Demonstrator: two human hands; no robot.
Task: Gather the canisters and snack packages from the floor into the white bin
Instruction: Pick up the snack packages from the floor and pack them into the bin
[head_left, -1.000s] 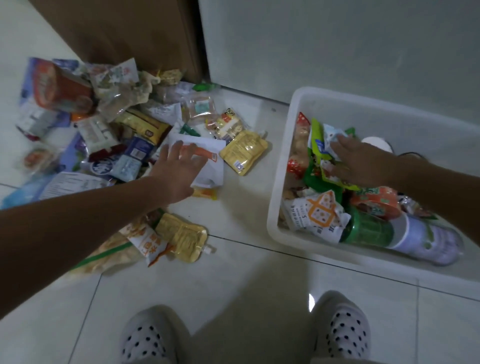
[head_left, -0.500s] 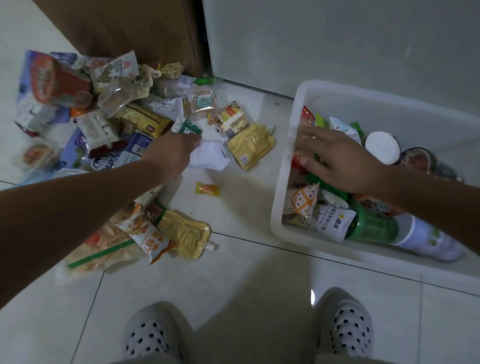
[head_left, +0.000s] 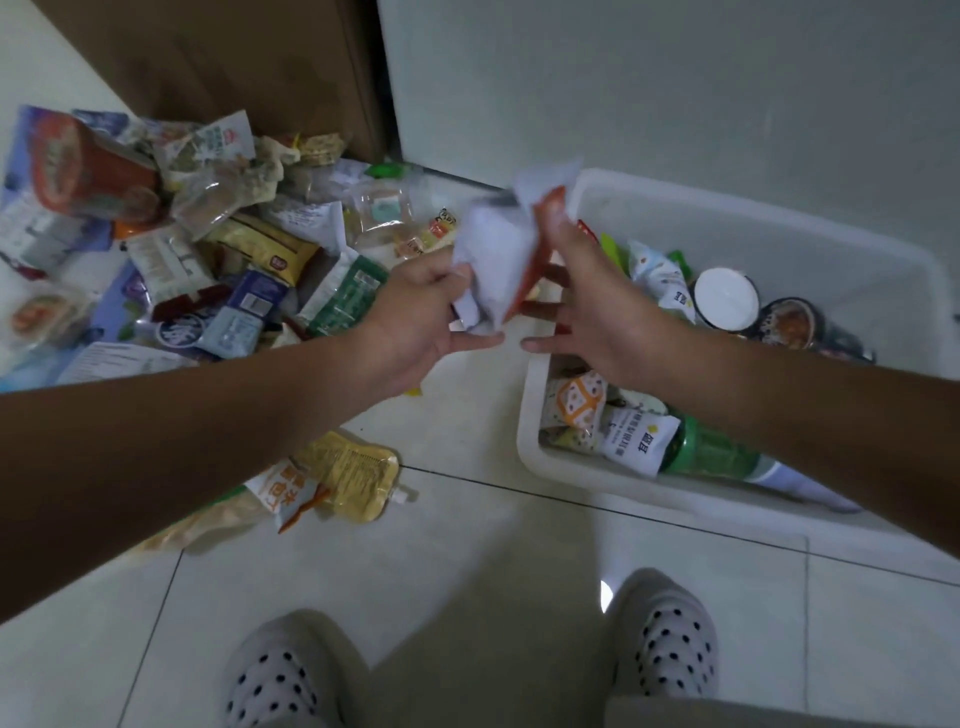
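Left hand (head_left: 415, 312), grip clamped on a crumpled white snack package with an orange-red edge (head_left: 501, 260), raised above the pale tiled floor (head_left: 467, 571) just beside the near-left corner of the white plastic bin (head_left: 535, 447). Package blurred, its print unreadable. Right hand (head_left: 592, 322) just right of it, fingers spread apart, fingertips (head_left: 550, 218) up against the package's orange edge; whether truly gripping, impossible to tell. Both hands met between the floor pile and the bin, thumbs near but apart below the package.

Inside the bin: a green cylindrical canister (head_left: 711, 452) lying along the near wall, a white pouch with dark print (head_left: 639, 441) and an orange-and-white patterned packet (head_left: 576, 400) beside it, a round white-lidded cup (head_left: 724, 296) and a dark cup (head_left: 787, 322) farther back.

Left on the floor: a heap of mixed wrappers against a brown cardboard box (head_left: 234, 62), a yellow spouted pouch (head_left: 353, 467) nearer the feet, well apart from the bin. Grey perforated clogs (head_left: 670, 634) at the bottom edge.
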